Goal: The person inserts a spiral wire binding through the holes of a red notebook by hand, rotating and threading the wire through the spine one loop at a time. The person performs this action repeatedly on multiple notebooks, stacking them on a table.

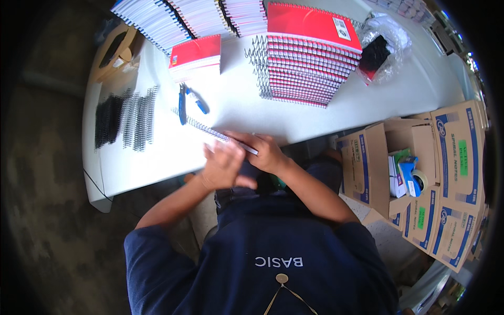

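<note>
- Nearest, at six o'clock, both hands meet over the table's (157, 157) front edge; the left hand (223, 168) looks curled, blurred, over a white notebook block, while the right hand (268, 152) pinches a wire spiral binding (210, 130) closed-fingered at its near end; the coil runs off toward ten o'clock.
- Midway, blue-handled pliers (182, 104) lie just beyond the coil; loose spirals (126, 119), black and silvery, lie in rows at nine o'clock.
- Farther, at twelve o'clock, a tall stack of red-covered notebooks (310, 58) looks bound, so much seems done; unbound-looking white stacks (189, 16) beyond suggest more remains.
- At three o'clock, open cardboard boxes (420, 168), matte, hold a tape dispenser.
</note>
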The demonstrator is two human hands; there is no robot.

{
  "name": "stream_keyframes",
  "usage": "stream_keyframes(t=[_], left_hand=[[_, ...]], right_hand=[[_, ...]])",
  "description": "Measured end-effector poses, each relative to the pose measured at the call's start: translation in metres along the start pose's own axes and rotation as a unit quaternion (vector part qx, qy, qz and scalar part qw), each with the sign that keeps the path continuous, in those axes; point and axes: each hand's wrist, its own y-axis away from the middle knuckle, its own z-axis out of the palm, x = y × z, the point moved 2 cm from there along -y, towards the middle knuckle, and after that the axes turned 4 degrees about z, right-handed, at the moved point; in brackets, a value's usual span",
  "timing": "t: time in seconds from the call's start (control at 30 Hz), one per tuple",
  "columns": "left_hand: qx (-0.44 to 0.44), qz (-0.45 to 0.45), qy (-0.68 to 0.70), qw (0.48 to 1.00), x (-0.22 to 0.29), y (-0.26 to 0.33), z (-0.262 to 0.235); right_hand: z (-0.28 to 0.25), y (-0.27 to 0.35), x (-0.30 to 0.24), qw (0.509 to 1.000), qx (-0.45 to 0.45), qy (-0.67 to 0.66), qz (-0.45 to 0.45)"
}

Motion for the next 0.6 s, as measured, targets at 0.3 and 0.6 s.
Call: stream_keyframes(t=[0.3, 0.6], left_hand=[[-0.035, 0.045, 0.109, 0.992, 0.005, -0.015, 0.003], [-0.005, -0.105, 0.115, 0.988, -0.003, -0.041, -0.007]], right_hand=[[0.004, 0.0, 0.013, 0.993, -0.036, -0.053, 0.096], [0.004, -0.006, 0.02, 0.983, -0.067, -0.1, 0.139]])
